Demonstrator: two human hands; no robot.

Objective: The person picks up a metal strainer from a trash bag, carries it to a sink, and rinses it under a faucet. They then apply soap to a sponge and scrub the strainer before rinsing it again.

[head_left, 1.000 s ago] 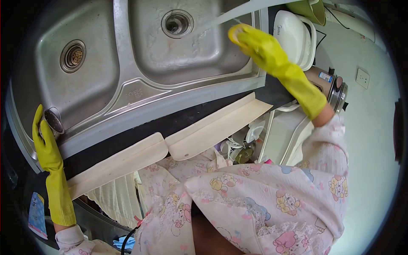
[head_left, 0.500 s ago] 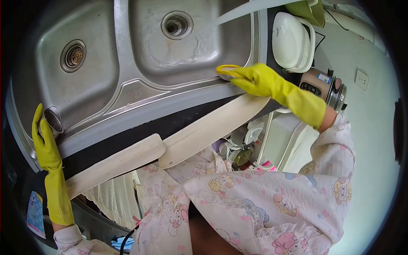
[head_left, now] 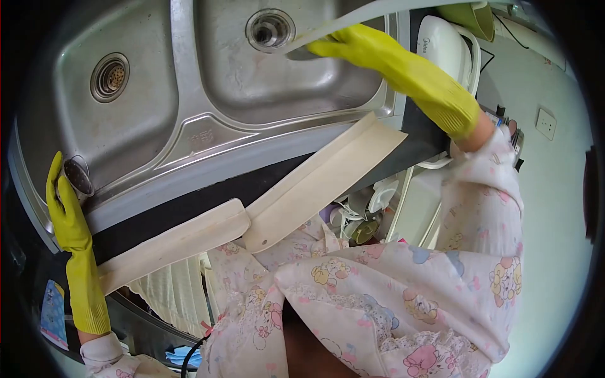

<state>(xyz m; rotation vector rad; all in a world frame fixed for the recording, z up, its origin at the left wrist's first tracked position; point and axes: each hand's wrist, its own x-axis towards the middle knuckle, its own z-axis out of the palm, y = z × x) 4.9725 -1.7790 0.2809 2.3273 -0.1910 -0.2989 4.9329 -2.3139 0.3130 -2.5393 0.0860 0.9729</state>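
Observation:
My left hand (head_left: 68, 220), in a yellow rubber glove, is at the sink's front left corner with its fingers around a small metal cup (head_left: 79, 177), tilted and dark inside. My right hand (head_left: 353, 47), gloved alike, reaches over the right sink basin (head_left: 265, 104), close to its drain (head_left: 270, 30). Its fingers are bent around a small grey thing (head_left: 300, 55), mostly hidden and blurred. A long pale spout or stream (head_left: 372, 11) runs across from the upper right and ends by those fingers.
The left basin (head_left: 113, 135) has its own drain strainer. Two cream guard strips (head_left: 324, 186) line the counter's front edge. A white Midea container (head_left: 441, 47) stands right of the sink. Below are a white bin (head_left: 413, 201) and assorted items. A wall socket (head_left: 546, 124) is at right.
My right hand has moved from the sink's front rim up into the right basin with the grey thing. The pale spout or stream ends nearer the hand. My left hand stays put.

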